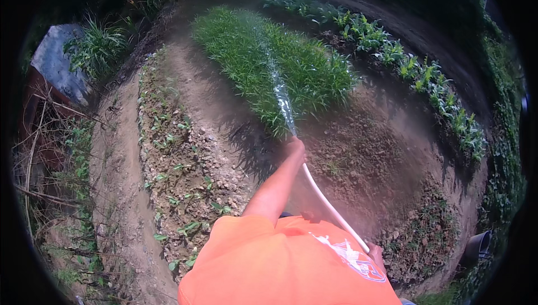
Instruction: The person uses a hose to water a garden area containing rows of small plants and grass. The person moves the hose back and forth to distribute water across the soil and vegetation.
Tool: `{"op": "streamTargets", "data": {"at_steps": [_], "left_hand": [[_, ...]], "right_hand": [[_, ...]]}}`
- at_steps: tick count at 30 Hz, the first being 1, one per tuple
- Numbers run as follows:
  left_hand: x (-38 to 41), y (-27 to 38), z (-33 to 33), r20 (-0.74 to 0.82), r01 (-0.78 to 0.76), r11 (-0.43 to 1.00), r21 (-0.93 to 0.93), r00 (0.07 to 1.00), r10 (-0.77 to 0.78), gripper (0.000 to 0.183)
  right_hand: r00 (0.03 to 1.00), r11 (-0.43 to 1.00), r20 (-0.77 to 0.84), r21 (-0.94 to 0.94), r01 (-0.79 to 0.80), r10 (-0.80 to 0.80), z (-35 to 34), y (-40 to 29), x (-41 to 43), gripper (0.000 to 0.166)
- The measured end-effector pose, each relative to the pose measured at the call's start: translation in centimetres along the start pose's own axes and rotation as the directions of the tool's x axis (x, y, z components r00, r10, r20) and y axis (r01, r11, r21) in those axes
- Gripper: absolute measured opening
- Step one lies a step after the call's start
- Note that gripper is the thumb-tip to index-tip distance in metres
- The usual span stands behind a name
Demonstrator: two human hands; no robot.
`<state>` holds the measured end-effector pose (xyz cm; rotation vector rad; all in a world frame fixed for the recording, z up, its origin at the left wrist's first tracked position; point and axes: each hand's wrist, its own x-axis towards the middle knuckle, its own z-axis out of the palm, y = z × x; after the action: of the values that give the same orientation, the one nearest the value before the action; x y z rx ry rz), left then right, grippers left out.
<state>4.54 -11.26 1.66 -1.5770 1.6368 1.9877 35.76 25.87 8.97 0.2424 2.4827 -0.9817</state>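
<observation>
My left hand (pixel 295 149) grips a pale hose (pixel 321 197) close to its outlet, arm stretched out in front of me. A stream of water (pixel 282 97) shoots from the outlet and arcs forward over a dense patch of green grass-like plants (pixel 239 53). From that hand the hose bends back past my orange shirt (pixel 269 263) towards my right side. There my right hand (pixel 376 256) is closed around it, partly hidden by the shirt. Where the hose runs behind that hand is out of sight.
A bed of small seedlings (pixel 180 195) lies to my left, with a dirt path (pixel 119 187) beyond it. Leafy plants (pixel 420 72) form a curved row at right. Dry branches (pixel 40 145) and a weathered sheet (pixel 59 59) stand far left. A grey container (pixel 478 246) sits lower right.
</observation>
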Motion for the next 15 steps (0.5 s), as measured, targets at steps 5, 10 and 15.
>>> {"op": "streamTargets", "data": {"at_steps": [5, 10, 15], "left_hand": [[1.7, -1.7, 1.0, -0.014, 0.015, 0.998, 0.063, 1.0, -0.014, 0.06], [2.6, -3.5, 2.2, 0.036, 0.038, 0.998, 0.048, 0.999, -0.04, 0.06], [1.4, -4.9, 2.6, 0.074, 0.068, 0.997, 0.042, 0.995, -0.071, 0.059]], "right_hand": [[1.0, 1.0, 0.009, 0.023, -0.021, 0.021, 0.1, 0.5, -1.1, 0.031], [0.997, 0.997, -0.037, 0.035, -0.073, 0.074, 0.3, 1.0, -2.4, 0.029], [0.992, 0.994, -0.078, 0.06, -0.09, 0.095, 1.4, 4.3, -3.2, 0.029]]}}
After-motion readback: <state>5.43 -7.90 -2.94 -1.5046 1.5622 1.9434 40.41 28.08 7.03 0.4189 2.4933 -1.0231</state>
